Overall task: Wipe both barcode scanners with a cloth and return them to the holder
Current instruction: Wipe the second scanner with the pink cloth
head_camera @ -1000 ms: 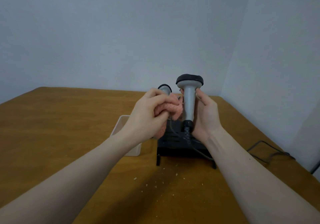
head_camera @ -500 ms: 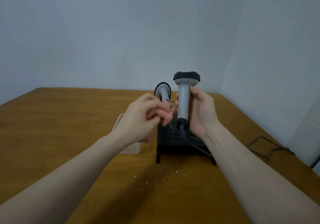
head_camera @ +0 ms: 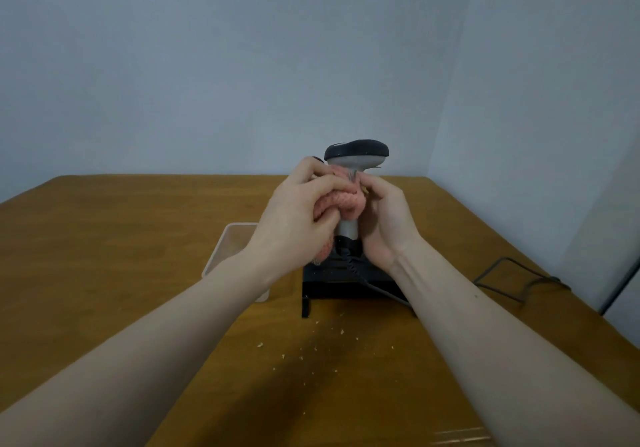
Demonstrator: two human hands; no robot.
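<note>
A grey barcode scanner (head_camera: 356,156) with a black head stands upright above the black holder (head_camera: 332,282). My right hand (head_camera: 388,225) grips its handle from the right side. My left hand (head_camera: 298,218) presses a pink knitted cloth (head_camera: 341,199) against the upper handle, just under the head. The second scanner is almost wholly hidden behind my left hand; only a dark sliver (head_camera: 317,159) shows. A coiled cable (head_camera: 349,263) runs down from the held scanner's base across the holder.
A shallow pale tray (head_camera: 228,249) sits left of the holder on the wooden table (head_camera: 121,256). A dark cable (head_camera: 512,280) loops near the table's right edge. Crumbs (head_camera: 311,349) lie scattered in front of the holder. Walls close the back and right.
My left hand has brought the pink cloth up the handle to just below the scanner's head. The scanner has tilted slightly, and the second scanner is now covered by my left hand.
</note>
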